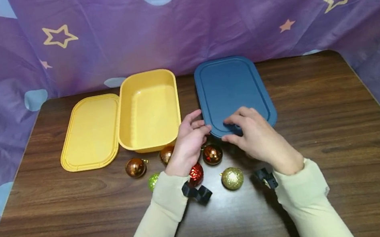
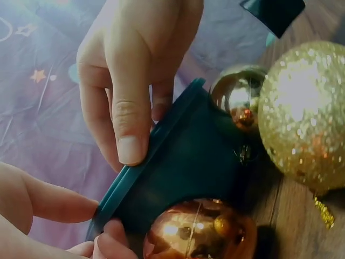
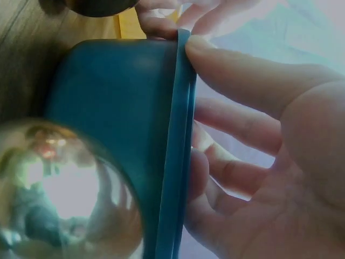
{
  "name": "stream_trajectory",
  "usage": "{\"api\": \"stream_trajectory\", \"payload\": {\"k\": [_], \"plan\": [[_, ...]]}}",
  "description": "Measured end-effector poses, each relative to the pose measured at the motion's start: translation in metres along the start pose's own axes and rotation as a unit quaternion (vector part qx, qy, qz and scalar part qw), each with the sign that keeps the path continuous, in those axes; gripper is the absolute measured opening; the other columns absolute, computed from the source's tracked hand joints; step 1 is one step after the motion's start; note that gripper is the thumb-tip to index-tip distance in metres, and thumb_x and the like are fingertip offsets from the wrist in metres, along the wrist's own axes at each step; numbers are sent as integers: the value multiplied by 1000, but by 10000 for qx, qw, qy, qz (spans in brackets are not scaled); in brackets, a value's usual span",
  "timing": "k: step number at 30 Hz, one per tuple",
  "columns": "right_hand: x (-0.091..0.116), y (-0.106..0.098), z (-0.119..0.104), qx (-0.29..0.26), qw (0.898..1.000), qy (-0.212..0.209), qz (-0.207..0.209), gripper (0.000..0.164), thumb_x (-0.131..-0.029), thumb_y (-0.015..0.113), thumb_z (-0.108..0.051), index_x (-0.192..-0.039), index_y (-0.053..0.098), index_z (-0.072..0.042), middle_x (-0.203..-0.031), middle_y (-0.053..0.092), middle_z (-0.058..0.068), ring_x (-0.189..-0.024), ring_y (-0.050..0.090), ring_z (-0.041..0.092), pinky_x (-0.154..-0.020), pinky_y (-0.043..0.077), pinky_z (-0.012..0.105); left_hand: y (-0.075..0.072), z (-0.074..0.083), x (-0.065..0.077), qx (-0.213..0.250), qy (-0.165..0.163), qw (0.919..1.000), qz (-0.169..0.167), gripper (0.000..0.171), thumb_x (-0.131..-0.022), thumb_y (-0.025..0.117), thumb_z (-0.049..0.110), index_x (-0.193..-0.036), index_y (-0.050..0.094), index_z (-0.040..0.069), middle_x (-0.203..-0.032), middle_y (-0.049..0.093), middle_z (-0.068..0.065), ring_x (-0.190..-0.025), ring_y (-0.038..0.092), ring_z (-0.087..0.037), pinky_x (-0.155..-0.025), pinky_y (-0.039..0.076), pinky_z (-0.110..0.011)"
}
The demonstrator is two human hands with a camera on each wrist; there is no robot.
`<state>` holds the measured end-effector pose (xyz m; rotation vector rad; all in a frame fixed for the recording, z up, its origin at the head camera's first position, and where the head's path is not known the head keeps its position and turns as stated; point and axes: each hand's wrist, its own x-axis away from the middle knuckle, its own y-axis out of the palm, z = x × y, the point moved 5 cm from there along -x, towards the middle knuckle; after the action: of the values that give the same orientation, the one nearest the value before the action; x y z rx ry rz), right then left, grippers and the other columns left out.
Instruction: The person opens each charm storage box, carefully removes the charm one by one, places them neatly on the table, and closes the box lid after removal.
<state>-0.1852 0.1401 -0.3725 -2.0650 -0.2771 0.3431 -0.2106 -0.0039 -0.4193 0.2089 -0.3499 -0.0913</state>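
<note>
A blue box (image 2: 178, 167) with a blue lid (image 1: 229, 88) on it stands right of the middle in the head view. My left hand (image 1: 190, 142) is at its near left corner, and its fingertips pinch the lid's rim in the left wrist view. Over the near end of the lid is my right hand (image 1: 260, 137). Its thumb (image 3: 226, 70) lies against the rim and its bent fingers rest on the lid's top. A shiny copper ball ornament (image 1: 212, 154) lies before the box, with a gold glitter ball (image 1: 232, 178) nearer me.
An open yellow box (image 1: 123, 124) stands left of the blue one, its yellow lid (image 1: 91, 132) flat beside it. A copper ball (image 1: 135, 168), another copper ball (image 1: 166, 154), a green ball (image 1: 154, 181) and a red ball (image 1: 196, 174) lie around my left arm. A purple cloth (image 1: 220, 21) hangs behind the table.
</note>
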Motion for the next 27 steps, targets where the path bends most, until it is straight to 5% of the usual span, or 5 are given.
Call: {"api": "stream_trajectory", "payload": {"k": [10, 19, 23, 27], "plan": [[0, 0, -1, -5, 9999, 88, -63, 37, -84, 75, -22, -113, 68, -1, -109, 62, 16, -100, 52, 33, -86, 43, 46, -1, 6, 3, -969, 436, 9943, 29, 57, -89, 55, -5, -143, 41, 8, -109, 49, -11, -86, 50, -16, -78, 47, -28], [-1, 3, -3, 33, 10000, -68, -29, 35, -84, 75, -20, -112, 68, 0, -108, 62, 16, -100, 53, 34, -86, 44, 47, 2, 17, 14, -2547, 397, 9659, -229, 63, -93, 59, 12, -150, 30, 6, -141, 38, -16, -109, 53, -26, -85, 48, -31], [0, 3, -3, 21, 9999, -113, 8, 35, -84, 75, -20, -112, 68, 0, -107, 62, 16, -99, 53, 33, -86, 44, 46, 2, 28, 22, -2634, 722, 9618, -177, 60, -94, 60, 17, -147, 36, 7, -137, 38, -15, -106, 48, -22, -80, 45, -27], [0, 3, -2, 17, 9999, -132, 29, 34, -84, 74, -20, -112, 69, -1, -106, 62, 15, -99, 53, 33, -86, 44, 46, -2, 47, 35, -2257, 1256, 9659, -203, 47, -94, 60, 16, -139, 50, 8, -132, 47, -15, -102, 51, -19, -76, 44, -23]]}}
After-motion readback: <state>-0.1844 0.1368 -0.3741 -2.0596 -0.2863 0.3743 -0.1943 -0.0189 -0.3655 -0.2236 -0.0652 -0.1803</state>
